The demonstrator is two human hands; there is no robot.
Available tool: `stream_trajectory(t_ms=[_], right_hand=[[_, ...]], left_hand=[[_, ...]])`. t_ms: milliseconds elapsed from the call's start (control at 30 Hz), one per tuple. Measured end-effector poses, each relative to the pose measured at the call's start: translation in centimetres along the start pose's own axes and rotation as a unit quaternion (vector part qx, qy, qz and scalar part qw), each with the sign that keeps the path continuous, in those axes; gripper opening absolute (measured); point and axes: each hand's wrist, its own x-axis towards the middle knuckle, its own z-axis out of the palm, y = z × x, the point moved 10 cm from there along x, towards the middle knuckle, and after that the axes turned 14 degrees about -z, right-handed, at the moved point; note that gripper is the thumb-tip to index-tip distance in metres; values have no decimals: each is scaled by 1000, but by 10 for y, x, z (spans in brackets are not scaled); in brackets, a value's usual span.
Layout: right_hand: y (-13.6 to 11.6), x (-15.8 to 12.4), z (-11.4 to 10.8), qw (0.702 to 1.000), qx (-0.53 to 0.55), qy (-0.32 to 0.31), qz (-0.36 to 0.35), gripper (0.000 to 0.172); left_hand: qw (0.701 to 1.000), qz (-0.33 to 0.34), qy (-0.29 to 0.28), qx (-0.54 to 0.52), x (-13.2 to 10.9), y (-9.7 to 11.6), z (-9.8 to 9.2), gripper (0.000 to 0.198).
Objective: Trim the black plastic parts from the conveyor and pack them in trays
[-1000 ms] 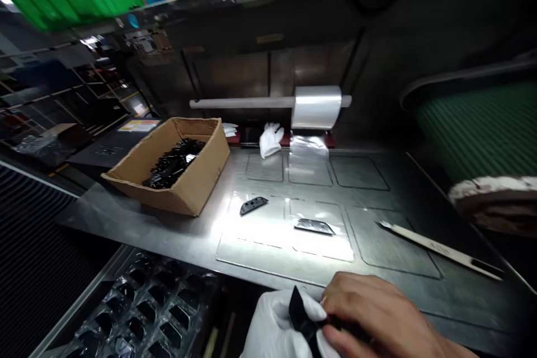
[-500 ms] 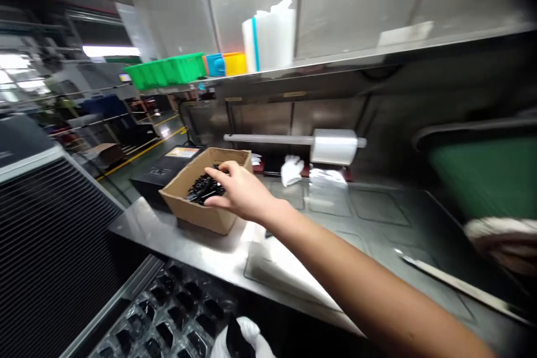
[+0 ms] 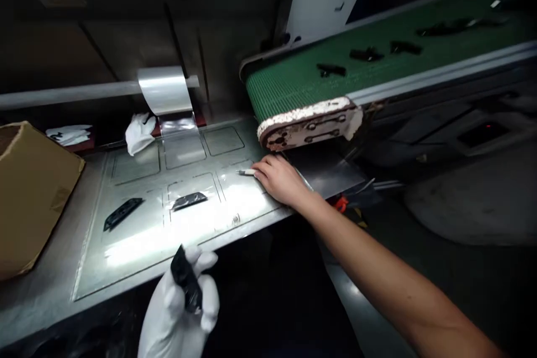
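The person's left hand (image 3: 178,321), in a white glove, holds a black part (image 3: 187,282) between thumb and bent fingers, just in front of the metal bench (image 3: 62,257). The bare right hand (image 3: 279,179) rests over the pale handle of a knife (image 3: 248,172), its fingers curled; how firmly they close cannot be told. To the knife's left lie 2 flat black pieces (image 3: 190,201), apart. Beyond the right hand, a green conveyor (image 3: 289,89) carries dark items (image 3: 331,70).

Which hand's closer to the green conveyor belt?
Right. The right hand is by the near end of the green belt; the left hand is farther off, by the bench edge, holding a black part.
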Motion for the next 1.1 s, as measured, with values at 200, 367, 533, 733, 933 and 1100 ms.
stream_trajectory(t_ms=[200, 367, 533, 733, 933, 1100], right_hand=[[-43, -17, -18, 982, 179, -47, -43, 32], [-104, -49, -27, 916, 373, -89, -115, 30], [-118, -60, -13, 910, 387, -104, -106, 27], [-119, -66, -15, 929, 337, -85, -130, 31], [-121, -69, -16, 931, 320, -89, -152, 29], [-123, -70, -15, 925, 336, -97, -152, 29]], left_hand=[[998, 24, -52, -10, 15, -3, 51, 44], [996, 19, -85, 9, 19, -14, 64, 47], [992, 6, -125, 22, 20, -25, 75, 54], [991, -16, -123, 59, 19, -31, 77, 57], [989, -24, -129, 72, 16, -33, 75, 54], [987, -42, -133, 84, 13, -37, 69, 62]])
